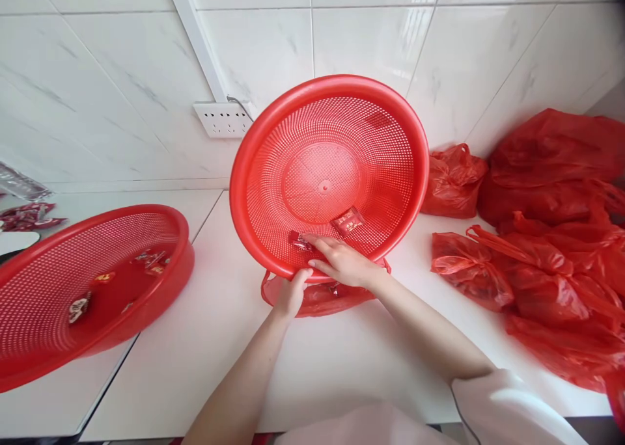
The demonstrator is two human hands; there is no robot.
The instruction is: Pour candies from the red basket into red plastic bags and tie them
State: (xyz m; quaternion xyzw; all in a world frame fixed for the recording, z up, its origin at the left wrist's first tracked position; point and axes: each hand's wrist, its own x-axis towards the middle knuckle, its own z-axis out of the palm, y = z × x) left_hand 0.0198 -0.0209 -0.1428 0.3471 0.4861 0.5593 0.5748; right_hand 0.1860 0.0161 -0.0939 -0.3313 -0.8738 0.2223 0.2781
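Note:
A red perforated plastic basket (325, 172) is tilted up with its opening towards me. My left hand (291, 292) grips its near rim, thumb on top and the other fingers hidden. Reaching over the rim, my right hand (344, 261) has its fingers stretched out inside, the fingertips at a small red wrapped packet (299, 240). Beside it in the basket lies a larger red packet (347, 221). Beneath the near rim, a red plastic bag (319, 306) sits on the white counter, its mouth partly covered by the basket; a little of its contents shows.
On the left stands a second red basket (183, 250) with several small wrapped pieces inside. Tied red plastic bags (551, 256) crowd the right side. A white power strip (222, 120) is on the tiled wall behind. More red packets (29, 217) lie at the far left.

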